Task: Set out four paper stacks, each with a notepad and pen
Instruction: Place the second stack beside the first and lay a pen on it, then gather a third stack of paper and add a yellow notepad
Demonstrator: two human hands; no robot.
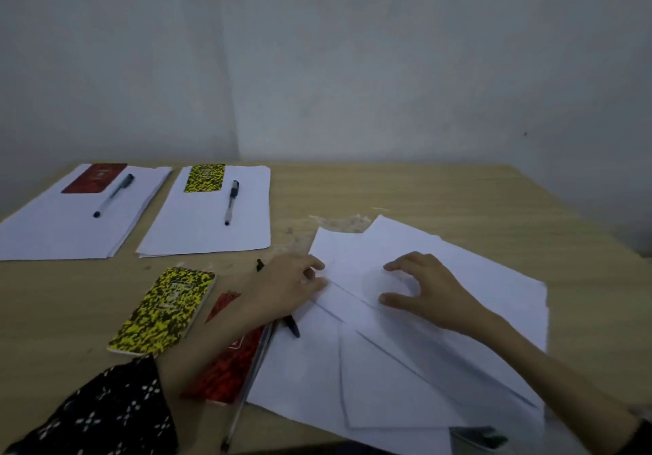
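Two paper stacks lie at the back left. The far-left stack (70, 221) carries a red notepad (94, 178) and a pen (113, 195). The stack beside it (208, 228) bears a yellow notepad (204, 177) and a pen (231, 201). Loose white sheets (423, 348) lie fanned out in front of me. My left hand (289, 283) pinches the left edge of a sheet. My right hand (427, 288) rests on the sheets with fingers spread. A second yellow notepad (164, 310) and a second red notepad (229, 363) lie at the near left, my left forearm crossing the red one.
Two loose pens (247, 384) (291, 325) lie between the red notepad and the fanned sheets. The wooden table (458, 193) meets grey walls at the back and ends at the right edge. A dark object (483, 437) shows at the bottom edge.
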